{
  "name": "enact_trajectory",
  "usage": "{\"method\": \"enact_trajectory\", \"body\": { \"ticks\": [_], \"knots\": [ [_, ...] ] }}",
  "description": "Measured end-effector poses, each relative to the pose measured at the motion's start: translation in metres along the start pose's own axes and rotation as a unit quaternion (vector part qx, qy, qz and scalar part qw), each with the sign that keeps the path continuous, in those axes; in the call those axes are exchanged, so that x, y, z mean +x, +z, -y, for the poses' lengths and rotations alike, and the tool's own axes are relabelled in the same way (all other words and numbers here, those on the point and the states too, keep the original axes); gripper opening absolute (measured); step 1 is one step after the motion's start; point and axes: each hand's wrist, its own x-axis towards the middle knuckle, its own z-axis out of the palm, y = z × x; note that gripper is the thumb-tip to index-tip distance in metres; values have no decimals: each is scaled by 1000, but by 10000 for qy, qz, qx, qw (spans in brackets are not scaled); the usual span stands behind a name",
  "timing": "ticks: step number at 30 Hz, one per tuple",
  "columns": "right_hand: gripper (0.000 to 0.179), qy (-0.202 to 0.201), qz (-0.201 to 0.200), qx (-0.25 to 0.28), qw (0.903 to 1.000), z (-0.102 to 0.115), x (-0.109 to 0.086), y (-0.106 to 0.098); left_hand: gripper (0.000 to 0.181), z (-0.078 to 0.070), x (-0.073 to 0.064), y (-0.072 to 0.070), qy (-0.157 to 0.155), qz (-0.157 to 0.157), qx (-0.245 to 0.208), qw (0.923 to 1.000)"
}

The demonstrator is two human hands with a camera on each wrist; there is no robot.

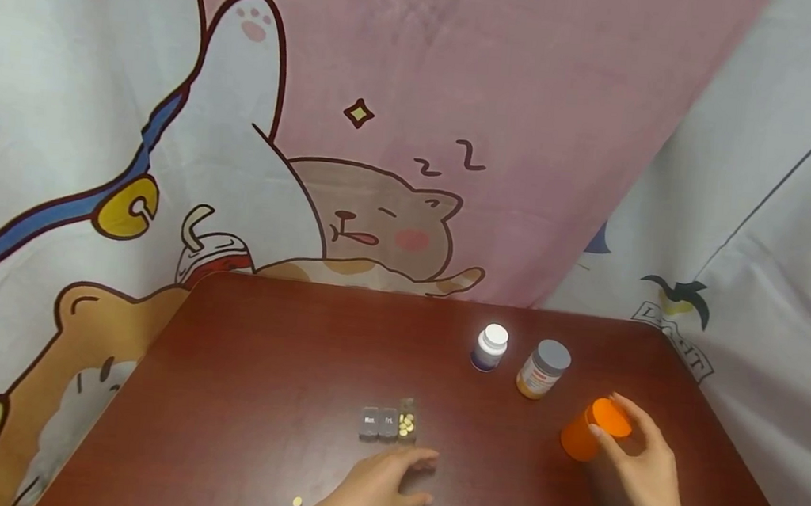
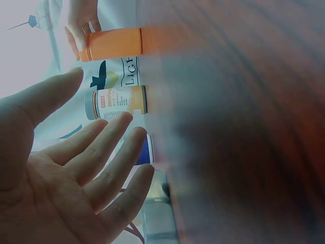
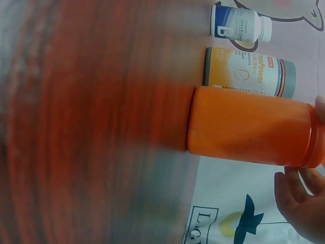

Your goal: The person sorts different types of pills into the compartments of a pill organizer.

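At the table's right side stands an orange bottle (image 1: 578, 440), upright on the wood. My right hand (image 1: 648, 471) grips it around its orange cap, thumb on one side and fingers on the other. My left hand (image 1: 376, 489) hovers low over the table with fingers spread and nothing in the palm, as the left wrist view shows. Just beyond its fingertips lies a small pill box (image 1: 379, 424) with dark lids marked with weekdays. Its right compartment has the lid up and contains several pale yellow tablets (image 1: 406, 424). One loose tablet (image 1: 297, 502) lies left of my left hand.
Behind the orange bottle stand a grey-capped supplement jar (image 1: 542, 369) and a smaller white-capped bottle (image 1: 490, 347) with a blue base. A printed cartoon curtain (image 1: 380, 211) hangs along the far edge and sides of the dark red table (image 1: 262, 345).
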Motion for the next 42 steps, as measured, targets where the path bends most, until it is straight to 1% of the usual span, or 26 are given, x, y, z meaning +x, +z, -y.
{"method": "enact_trajectory", "body": {
  "ticks": [2,5,9,12,17,20,21,23,25,27,29,32,34,37,39,40,42],
  "knots": [
    [58,-55,-28,-22,10000,1,1,1,48,0,0,-1,4,-26,7,10000],
    [57,-27,-23,-65,10000,3,3,3,47,0,0,-2,-7,-40,-4,10000],
    [58,43,89,73,9999,3,6,4,46,0,1,-3,-24,-32,-66,10000],
    [57,-46,143,227,9996,4,6,4,44,1,1,-4,-21,-54,-132,9999],
    [56,-618,71,-32,9981,4,4,1,41,1,2,-9,-21,-114,-131,9998],
    [56,-867,-134,-119,9961,7,0,0,40,3,2,-13,-40,-134,-104,9998],
    [54,-947,-258,-88,9951,10,-2,0,39,3,2,-15,-78,-143,-110,9998],
    [51,-1242,-594,49,9905,16,-6,2,38,5,2,-19,-149,-173,-136,9996],
    [47,-1606,-844,156,9833,26,-10,5,37,7,2,-24,-236,-210,-165,9994],
    [44,-2060,-924,210,9739,37,-14,10,37,10,3,-29,-301,-281,-239,9989],
    [41,-2499,-696,185,9656,50,-18,17,36,14,2,-34,-344,-449,-221,9982],
    [39,-3006,-56,17,9537,68,-22,33,36,21,4,-39,-411,-845,141,9955],
    [37,-3277,429,-116,9437,79,-25,47,35,25,4,-40,-560,-1228,563,9893],
    [34,-3592,1012,-273,9274,93,-28,71,37,30,5,-40,-812,-1650,1079,9770],
    [33,-3707,1383,-343,9178,102,-30,88,41,33,4,-39,-936,-1790,1221,9717],
    [34,-3746,1564,-360,9132,106,-30,96,44,35,4,-39,-962,-1794,1270,9708],
    [36,-3770,1864,-419,9063,114,-31,110,49,39,3,-38,-949,-1690,1361,9716]
  ]
}}
